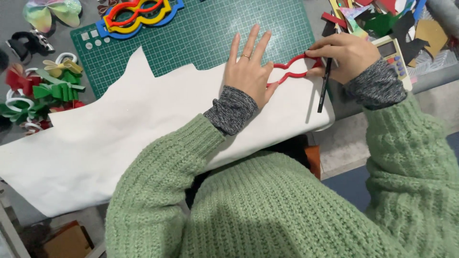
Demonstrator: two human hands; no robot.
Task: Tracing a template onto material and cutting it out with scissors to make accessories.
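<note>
Left grip [248, 69] flat on red template [292, 69], pen [325, 86] in right grip [342, 55].

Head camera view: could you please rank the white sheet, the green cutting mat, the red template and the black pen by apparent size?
1. white sheet
2. green cutting mat, partly covered by the sheet
3. red template, pressed by the left hand
4. black pen, in the right hand

Matt white sheet [119, 138], smooth red plastic template [294, 69], gridded rubbery mat [201, 38].
</note>
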